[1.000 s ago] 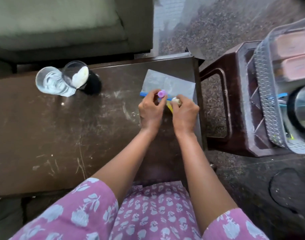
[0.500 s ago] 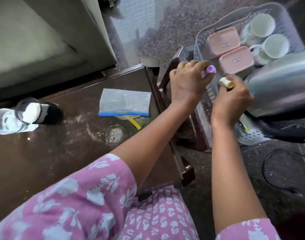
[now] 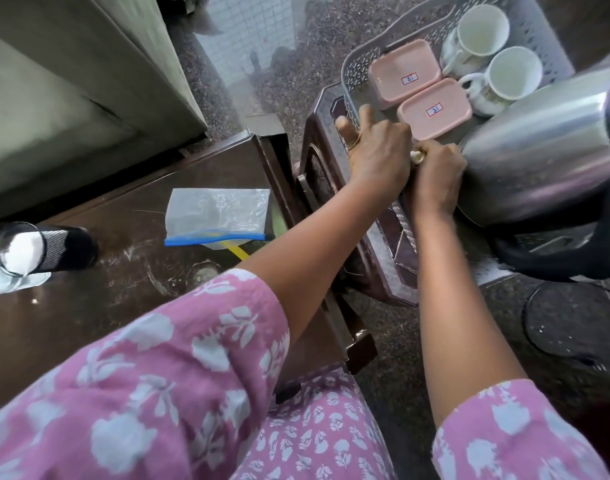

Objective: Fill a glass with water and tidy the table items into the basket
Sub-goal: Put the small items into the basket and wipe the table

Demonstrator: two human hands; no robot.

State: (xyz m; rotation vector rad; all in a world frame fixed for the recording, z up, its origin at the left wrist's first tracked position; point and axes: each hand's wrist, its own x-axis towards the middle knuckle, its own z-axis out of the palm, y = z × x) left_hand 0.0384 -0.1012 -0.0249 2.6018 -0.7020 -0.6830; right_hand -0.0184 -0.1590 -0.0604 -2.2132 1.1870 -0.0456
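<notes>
Both my hands reach over the grey lattice basket (image 3: 362,64) on the brown stool (image 3: 317,140). My left hand (image 3: 376,157) is palm down inside the basket's near end with its fingers curled, and what it holds is hidden. My right hand (image 3: 438,178) sits beside it, pinching a small cream item (image 3: 417,156) against the steel kettle (image 3: 538,150). On the dark table (image 3: 89,306) lies a clear zip bag (image 3: 217,213) with a blue seal, and a yellow strip (image 3: 237,251) pokes out from under it. A glass of water (image 3: 5,275) stands at the far left.
The basket holds two pink lidded boxes (image 3: 404,72), two white mugs (image 3: 480,32) and the large kettle. A black mesh-wrapped jar (image 3: 57,247) with white contents stands next to the glass. A grey sofa (image 3: 54,81) is behind the table. A black round base (image 3: 566,317) lies on the floor.
Both hands lifted a purple-capped item and a cream item from the table beside the zip bag, carried them right, and have lowered into the basket. The purple cap is no longer visible.
</notes>
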